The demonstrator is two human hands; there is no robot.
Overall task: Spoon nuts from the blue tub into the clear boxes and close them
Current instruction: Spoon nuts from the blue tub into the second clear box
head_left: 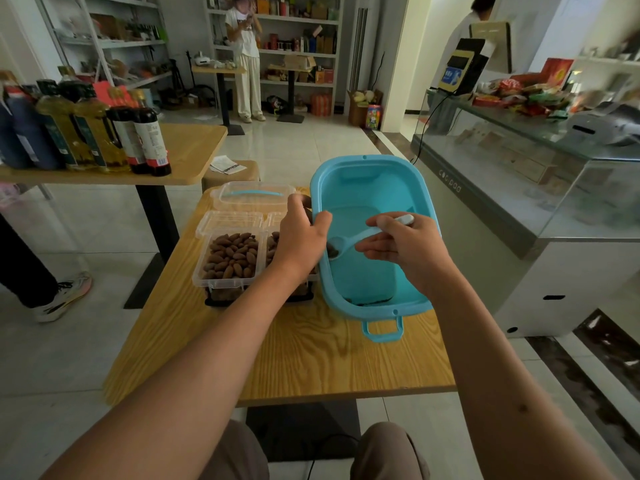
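From the head camera, a wooden counter with pale grain carries a large blue plastic tub with a loop handle on its near end. The tub stands tilted, its near rim down on the counter and its left wall raised. Only a few dark nuts lie in its lowest near corner.

The left hand grips the tub's left rim, thumb hooked over the edge and fingers curled on the outside. The right hand holds a pale blue plastic spoon by its handle, pinched near the white end with the lower fingers stretched out loosely. The spoon's bowl points left, inside the tub just beside the left wall, with a couple of dark nuts in it.

Just left of the tub sits a clear plastic box heaped with brown nuts, its hinged lid lying open behind it. A second clear box stands between that one and the tub, mostly hidden by the left forearm; nuts show in it. Behind both rests a closed clear container with a blue handle.

Further left, another wooden counter bears oil and sauce bottles. A glass display case stands to the right.
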